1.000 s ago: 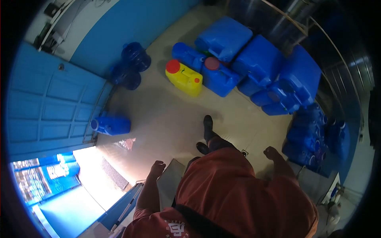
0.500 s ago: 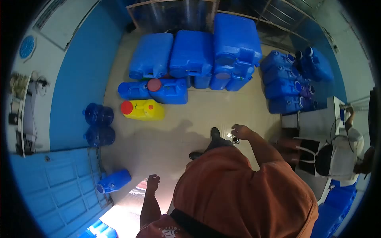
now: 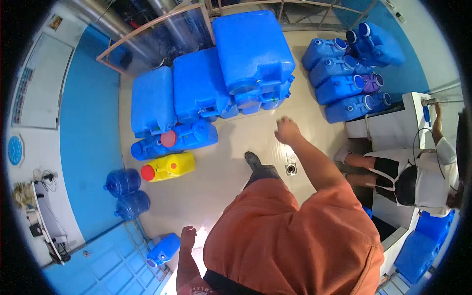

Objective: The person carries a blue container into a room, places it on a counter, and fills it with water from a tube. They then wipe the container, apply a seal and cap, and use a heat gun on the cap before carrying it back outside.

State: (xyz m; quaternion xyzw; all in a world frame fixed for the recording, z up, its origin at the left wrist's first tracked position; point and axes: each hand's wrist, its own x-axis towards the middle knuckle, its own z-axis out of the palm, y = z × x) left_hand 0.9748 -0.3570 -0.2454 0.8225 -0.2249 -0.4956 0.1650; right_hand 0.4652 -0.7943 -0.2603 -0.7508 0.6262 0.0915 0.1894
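Note:
My right hand (image 3: 287, 131) reaches out over the floor with its fingers apart and nothing in it. Nearest to it are the large stacked blue jugs (image 3: 253, 46), which it does not touch. Low by my side, my left hand (image 3: 188, 238) hangs empty with loosely bent fingers. A small blue jug (image 3: 164, 250) lies on the floor to its left. Further ahead on that side, a yellow jug with red caps (image 3: 172, 166) lies beside a blue jug with a red cap (image 3: 194, 134).
Several blue jugs (image 3: 339, 88) stand in rows at the right wall. A person in a white shirt (image 3: 427, 172) is at the counter (image 3: 388, 123) on the right. Two round clear-blue bottles (image 3: 129, 192) rest near the left wall. A drain (image 3: 291, 169) sits in the floor.
My view has shifted and turned towards the stacked jugs, which now look closer. My right arm has stretched further forward. My left hand stays low at my side.

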